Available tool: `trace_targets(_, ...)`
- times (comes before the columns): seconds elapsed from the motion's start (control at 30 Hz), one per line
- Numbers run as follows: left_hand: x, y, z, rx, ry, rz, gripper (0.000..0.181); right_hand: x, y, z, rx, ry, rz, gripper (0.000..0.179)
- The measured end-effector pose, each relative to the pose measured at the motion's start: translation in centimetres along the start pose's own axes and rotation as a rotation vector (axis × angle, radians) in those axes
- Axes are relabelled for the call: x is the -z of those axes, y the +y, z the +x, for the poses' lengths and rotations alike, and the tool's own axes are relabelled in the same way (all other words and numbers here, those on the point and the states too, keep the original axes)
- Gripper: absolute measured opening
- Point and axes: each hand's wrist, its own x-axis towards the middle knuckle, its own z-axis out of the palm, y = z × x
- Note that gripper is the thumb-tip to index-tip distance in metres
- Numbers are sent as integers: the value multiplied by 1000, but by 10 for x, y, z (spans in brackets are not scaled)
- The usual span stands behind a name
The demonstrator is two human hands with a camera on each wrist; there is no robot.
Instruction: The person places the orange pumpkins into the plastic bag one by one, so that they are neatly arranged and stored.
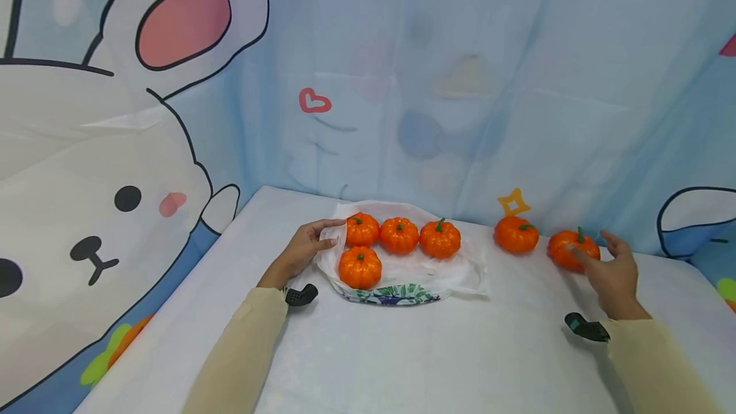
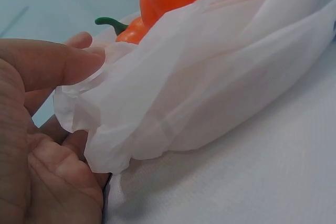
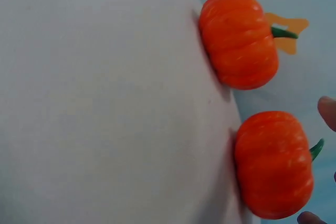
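Note:
My left hand point(image 1: 299, 251) pinches the left edge of a thin white plastic bag point(image 1: 411, 271), which has a green and blue leaf print along its front. In the left wrist view, the bag's crumpled edge point(image 2: 152, 108) lies between thumb and fingers. Several small orange toy pumpkins with green stems lie on the bag, among them a front pumpkin point(image 1: 360, 268) and a right one point(image 1: 439, 239). My right hand point(image 1: 616, 278) has its fingers spread around the rightmost pumpkin point(image 1: 569, 249). In the right wrist view, fingertips show beside that pumpkin point(image 3: 274, 165), apart from it.
Another pumpkin point(image 1: 516, 235) sits between the bag and the rightmost one, near the table's back edge. The white-covered table point(image 1: 460, 356) meets a blue cartoon curtain point(image 1: 356, 30) behind. Black wrist devices, one on the right sleeve point(image 1: 586, 327), stick out over the table.

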Motion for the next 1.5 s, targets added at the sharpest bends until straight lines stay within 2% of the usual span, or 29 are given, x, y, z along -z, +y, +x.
trace_targets(0.23, -1, -1, 0, 8, 0, -14, 48, -4, 12, 7, -22, -23, -52, 81)
trace_targets(0.43, -1, 0, 0, -4, -6, -23, 48, -9, 17, 11, -7, -28, -37, 81)
trace_targets(0.83, -1, 1, -1, 5, -9, -38, 48, -15, 16, 15, 3, -30, -57, 81)
trace_targets(1.07, 0, 0, 1, 10, -7, -21, 48, -15, 17, 13, 14, -19, -47, 82)
trace_targets(1.3, 0, 0, 1, 19, 2, -5, 47, -15, 14, 9, 7, 32, -24, 82)
trace_targets(1.5, 0, 2, -1, 11, -8, -16, 47, -18, 9, -6, 39, 37, 32, 81)
